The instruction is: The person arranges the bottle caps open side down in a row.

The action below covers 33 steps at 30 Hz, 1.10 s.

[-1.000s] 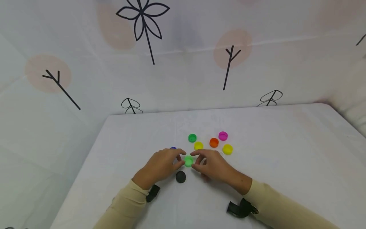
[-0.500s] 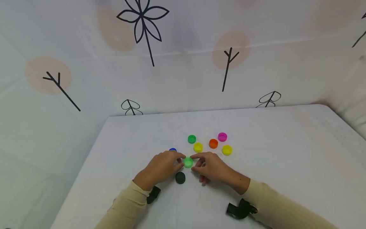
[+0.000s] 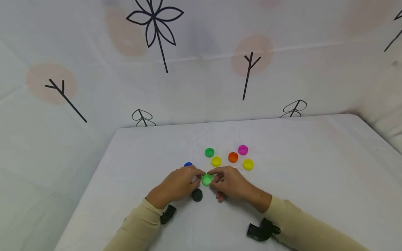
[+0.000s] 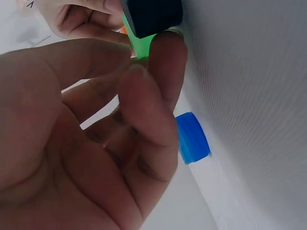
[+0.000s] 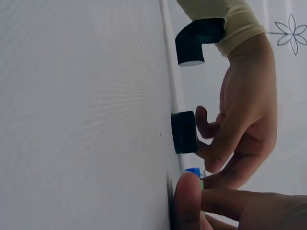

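A light green bottle cap (image 3: 207, 180) lies on the white table between both hands. My left hand (image 3: 178, 183) comes from the left, its index fingertip right at the cap's far edge and its thumb just beside it. My right hand (image 3: 233, 183) holds the cap's right side, index at the far edge, thumb overlapping the near right edge. A black cap (image 3: 197, 195) sits nearer me, by the left thumb. Beyond the left knuckles is a blue cap (image 4: 193, 138), partly hidden in the head view. In the left wrist view, fingers and the black cap cover much of the green one.
Behind the hands lie a dark green cap (image 3: 209, 152), a yellow cap (image 3: 216, 161), an orange cap (image 3: 233, 157), a magenta cap (image 3: 243, 150) and another yellow cap (image 3: 248, 164). A see-through cap (image 3: 240, 170) shows by the right knuckles. A patterned cloth (image 3: 201, 69) hangs behind the table.
Left fingertips have moved slightly right and the light green cap has shifted a little right and towards me. Both index fingertips now nearly meet at its far edge. Other caps stay put.
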Motion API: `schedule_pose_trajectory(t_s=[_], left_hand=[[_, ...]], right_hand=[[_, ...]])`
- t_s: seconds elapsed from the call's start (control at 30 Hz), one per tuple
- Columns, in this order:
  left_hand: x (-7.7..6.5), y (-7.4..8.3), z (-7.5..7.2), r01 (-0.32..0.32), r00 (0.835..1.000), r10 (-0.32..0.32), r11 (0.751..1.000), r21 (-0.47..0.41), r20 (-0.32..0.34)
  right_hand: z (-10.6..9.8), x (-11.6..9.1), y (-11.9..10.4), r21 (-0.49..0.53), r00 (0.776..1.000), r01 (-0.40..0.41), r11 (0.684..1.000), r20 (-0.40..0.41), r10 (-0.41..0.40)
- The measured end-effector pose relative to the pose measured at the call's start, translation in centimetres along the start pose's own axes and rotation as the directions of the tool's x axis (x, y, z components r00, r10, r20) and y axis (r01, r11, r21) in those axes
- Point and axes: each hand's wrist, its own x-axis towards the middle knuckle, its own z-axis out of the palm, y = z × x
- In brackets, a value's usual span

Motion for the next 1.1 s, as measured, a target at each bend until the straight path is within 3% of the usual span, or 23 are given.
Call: schedule_pose_trajectory(t_s=[0.47,0.8,0.93,1.1], left_hand=[[0.5,-0.2,0.1,-0.015,0.998,0.013,1.000,-0.027,-0.061],[0.5,0.3,-0.2,-0.010,0.997,0.002,0.995,-0.102,-0.082],[0.3,0.7,-0.4,-0.002,0.992,-0.011,0.995,-0.102,-0.124],[-0.2,1.1,-0.6,-0.022,0.980,0.001,0.994,-0.105,-0.200]], right_hand=[[0.6,0.2,0.3,-0.018,0.993,0.061,0.998,-0.102,-0.063],[0.3,0.2,0.2,-0.024,0.983,0.110,0.994,-0.149,-0.112],[0.1,0.0,-0.1,0.034,0.979,0.131,0.991,-0.165,-0.124],[0.1,-0.3,-0.6,0.183,0.983,0.129,0.974,-0.155,-0.101]])
